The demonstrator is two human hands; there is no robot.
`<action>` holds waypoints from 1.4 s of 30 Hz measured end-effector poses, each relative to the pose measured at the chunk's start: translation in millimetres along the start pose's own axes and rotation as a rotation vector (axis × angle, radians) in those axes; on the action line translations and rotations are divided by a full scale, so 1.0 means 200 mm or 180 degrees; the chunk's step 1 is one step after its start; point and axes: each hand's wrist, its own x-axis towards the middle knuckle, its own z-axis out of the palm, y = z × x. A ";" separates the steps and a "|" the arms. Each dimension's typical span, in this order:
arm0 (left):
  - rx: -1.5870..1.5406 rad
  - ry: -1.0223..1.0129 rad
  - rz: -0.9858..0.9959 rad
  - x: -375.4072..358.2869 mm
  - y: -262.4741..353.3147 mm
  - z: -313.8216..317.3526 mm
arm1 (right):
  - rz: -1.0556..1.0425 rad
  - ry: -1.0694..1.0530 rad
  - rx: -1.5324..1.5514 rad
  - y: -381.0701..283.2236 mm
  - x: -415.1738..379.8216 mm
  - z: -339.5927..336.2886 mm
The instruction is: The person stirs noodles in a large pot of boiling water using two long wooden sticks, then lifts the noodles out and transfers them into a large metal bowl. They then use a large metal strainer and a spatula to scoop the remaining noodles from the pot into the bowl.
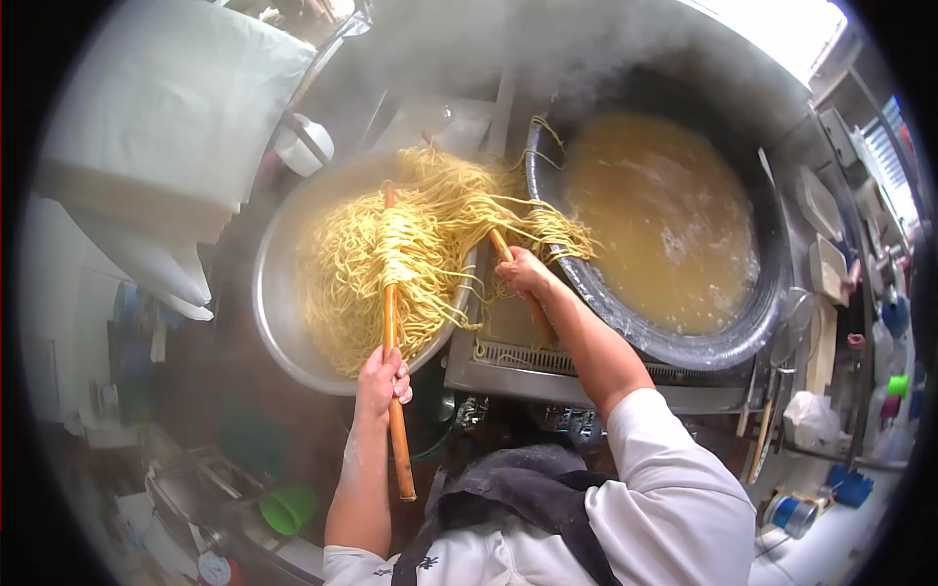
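Yellow noodles (342,254) fill a wide metal bowl (277,337), and more of them spill over its right side toward the pot. My left hand (382,383) is closed round a long wooden stick (391,322) whose upper part lies over the bowl with noodles draped across it. Closer to the pot, my right hand (525,273) grips a second wooden stick (500,244), its upper end under a bundle of noodles. Some strands hang over the rim of the large dark pot (625,337), which holds cloudy, yellowish liquid (664,215).
Steam rises over the pot. Below it runs a metal stove edge (586,386) with a slotted grate. Wire strainers (791,322) and other tools hang at the right. A white cloth (176,117) covers something at upper left; a green container (288,509) stands at lower left.
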 end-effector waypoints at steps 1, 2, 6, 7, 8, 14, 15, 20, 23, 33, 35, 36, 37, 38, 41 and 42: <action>-0.0061 -0.0007 0.0036 0.00 0.00 0.00 | -0.0011 -0.0115 0.0064 -0.04 0.02 0.00; -0.0115 -0.0023 0.0079 0.01 0.00 0.01 | 0.0086 -0.0074 -0.0472 -0.07 0.03 0.00; -0.0428 -0.0144 0.0297 0.02 0.03 0.00 | -0.0270 -0.0294 -0.1750 -0.25 -0.10 0.10; -0.0468 -0.0111 0.0394 0.01 0.05 -0.01 | -0.0410 -0.0344 -0.1898 -0.26 -0.11 0.14; -0.0506 -0.0080 0.0492 0.00 0.09 -0.02 | -0.0553 -0.0390 -0.2044 -0.27 -0.12 0.19; -0.0780 0.0063 0.0651 -0.12 0.40 -0.31 | -0.1044 -0.0496 -0.2917 -0.42 -0.26 0.52; -0.0867 0.0048 0.0544 -0.13 0.42 -0.41 | -0.1037 -0.0589 -0.3087 -0.43 -0.30 0.57; -0.1019 -0.0007 0.0169 -0.18 0.30 -0.75 | -0.1150 -0.0908 -0.3811 -0.46 -0.49 0.75; -0.0935 0.0040 0.0186 -0.29 0.24 -0.77 | -0.1357 -0.0688 -0.4256 -0.50 -0.57 0.73; 0.0785 0.0428 -0.0199 -0.46 0.25 -0.88 | -0.1367 -0.0202 -0.5668 -1.51 -1.26 0.36; 0.0885 0.0459 -0.0244 -0.46 0.26 -0.89 | -0.0844 0.0028 -0.5550 -1.73 -1.44 0.25; 0.0894 0.0468 -0.0262 -0.47 0.27 -0.89 | -0.0544 0.0198 -0.5404 -1.81 -1.48 0.18; 0.0893 0.0482 -0.0285 -0.47 0.28 -0.88 | -0.0247 0.0353 -0.5258 -1.85 -1.49 0.09; 0.0857 0.0500 -0.0284 -0.47 0.28 -0.86 | -0.0322 0.0576 -0.5177 -1.85 -1.48 -0.02; 0.0778 0.0572 -0.0260 -0.45 0.31 -0.77 | -0.0430 0.0975 -0.5211 -1.84 -1.37 -0.31; 0.0761 0.0610 -0.0266 -0.44 0.30 -0.74 | -0.0370 0.0909 -0.5428 -1.80 -1.24 -0.40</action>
